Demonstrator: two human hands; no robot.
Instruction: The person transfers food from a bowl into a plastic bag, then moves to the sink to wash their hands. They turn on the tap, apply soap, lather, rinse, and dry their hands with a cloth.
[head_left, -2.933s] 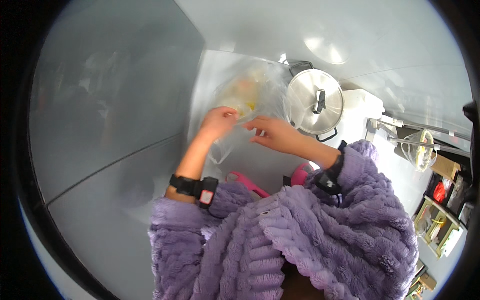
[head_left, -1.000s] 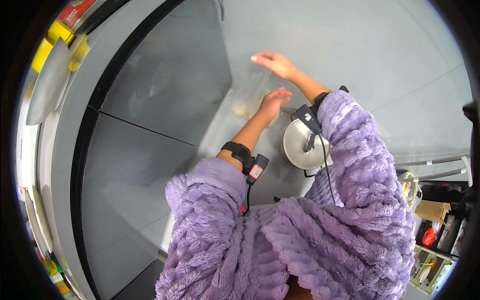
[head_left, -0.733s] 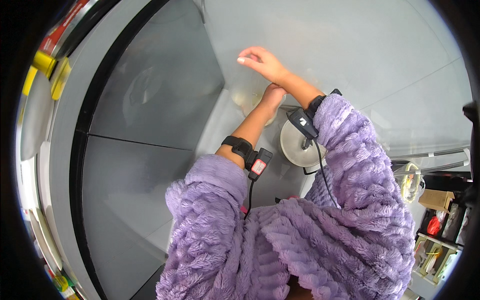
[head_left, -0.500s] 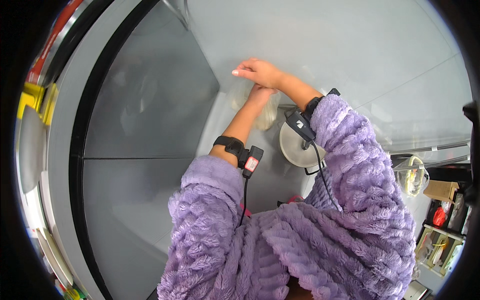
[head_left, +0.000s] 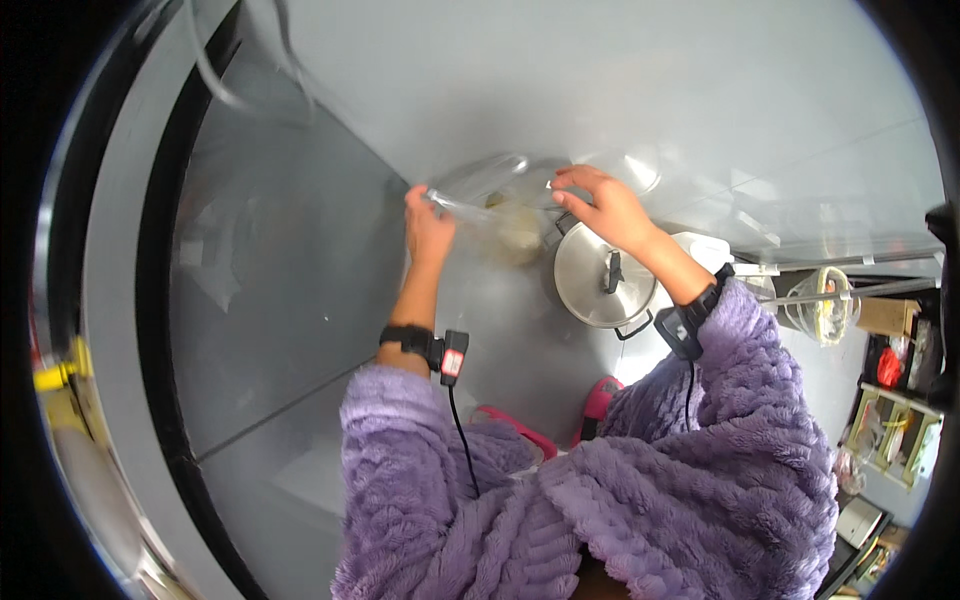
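Observation:
A clear plastic bag [head_left: 478,183] is stretched wide between my hands, low by the grey wall. My left hand [head_left: 428,228] pinches its left edge with thumb and fingertips. On the other side my right hand [head_left: 607,208] is closed at the fingertips on the bag's right edge, thumb below the fingers. Something pale and rounded [head_left: 518,232] shows through the bag's lower part; blur hides what it is. Just below my right hand stands a lidded steel pot [head_left: 590,275] with black handles.
A dark grey cabinet front [head_left: 290,270] runs along my left. To the right, a metal rail [head_left: 880,265] juts out near a clear bag with a yellowish ring [head_left: 832,308] and a cardboard box [head_left: 887,315]. My pink slippers [head_left: 597,400] are on the floor close below.
My hands, crossed close together before, have moved apart, left hand leftward and right hand rightward. The bag is now spread between them, and the pot is more fully in view.

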